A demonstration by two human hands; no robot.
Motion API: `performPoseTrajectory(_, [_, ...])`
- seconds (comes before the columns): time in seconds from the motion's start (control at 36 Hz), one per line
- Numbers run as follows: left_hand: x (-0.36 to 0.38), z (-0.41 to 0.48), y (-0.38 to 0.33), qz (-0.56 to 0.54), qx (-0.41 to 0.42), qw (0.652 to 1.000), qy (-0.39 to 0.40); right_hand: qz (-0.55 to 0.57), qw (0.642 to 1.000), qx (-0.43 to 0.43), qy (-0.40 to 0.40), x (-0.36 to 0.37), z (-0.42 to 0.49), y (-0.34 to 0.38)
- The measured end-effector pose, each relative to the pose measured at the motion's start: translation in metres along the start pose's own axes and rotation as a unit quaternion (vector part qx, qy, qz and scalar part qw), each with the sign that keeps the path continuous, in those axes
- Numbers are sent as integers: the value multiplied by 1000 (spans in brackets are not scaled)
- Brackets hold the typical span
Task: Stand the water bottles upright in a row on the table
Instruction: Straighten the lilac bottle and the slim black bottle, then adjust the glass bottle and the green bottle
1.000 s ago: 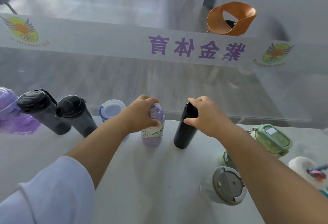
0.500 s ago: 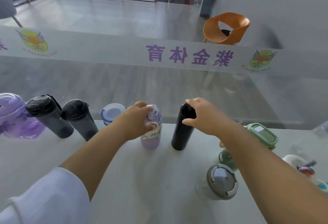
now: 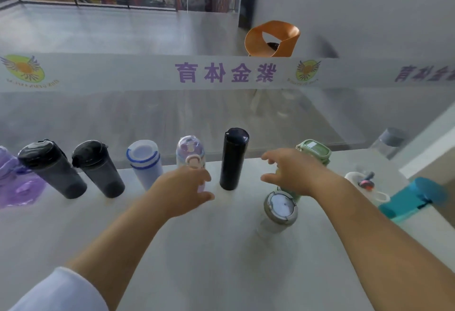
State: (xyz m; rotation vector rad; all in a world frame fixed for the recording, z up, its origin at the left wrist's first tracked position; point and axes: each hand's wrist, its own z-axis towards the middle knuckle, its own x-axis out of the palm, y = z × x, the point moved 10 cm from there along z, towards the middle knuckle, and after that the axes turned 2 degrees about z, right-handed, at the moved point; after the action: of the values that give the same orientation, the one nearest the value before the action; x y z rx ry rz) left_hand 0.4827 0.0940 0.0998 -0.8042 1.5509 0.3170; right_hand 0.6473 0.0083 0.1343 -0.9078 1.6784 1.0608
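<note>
A row of upright bottles stands along the far edge of the white table: a purple jug, two dark shakers, a white bottle with blue rings, a lilac bottle and a tall black flask. My left hand hovers open just in front of the lilac bottle, hiding its lower part. My right hand is open, to the right of the black flask and in front of a green bottle. A grey-lidded clear bottle stands nearer.
At the right lie a white bottle with a red spout and a teal bottle near the table's right edge. A clear bottle with a grey cap is at the far right. A glass wall with a printed band rises behind the table.
Both hands have let go: the left came off the lilac bottle, the right off the black flask and moved right. The camera has tilted up and shifted.
</note>
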Motion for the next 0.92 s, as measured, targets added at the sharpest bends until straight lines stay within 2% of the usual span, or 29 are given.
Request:
performPoseTrajectory(0.28, [28, -4, -56, -14, 35, 999, 25, -5, 998, 60, -32, -9, -45, -51])
performPoseTrajectory(0.56, [61, 27, -123, -20, 38, 998, 42, -52, 981, -5, -187, -59, -34, -100])
performPoseTrajectory(0.92, [106, 49, -151, -60, -66, 995, 42, -58, 991, -112, -39, -18, 22, -126])
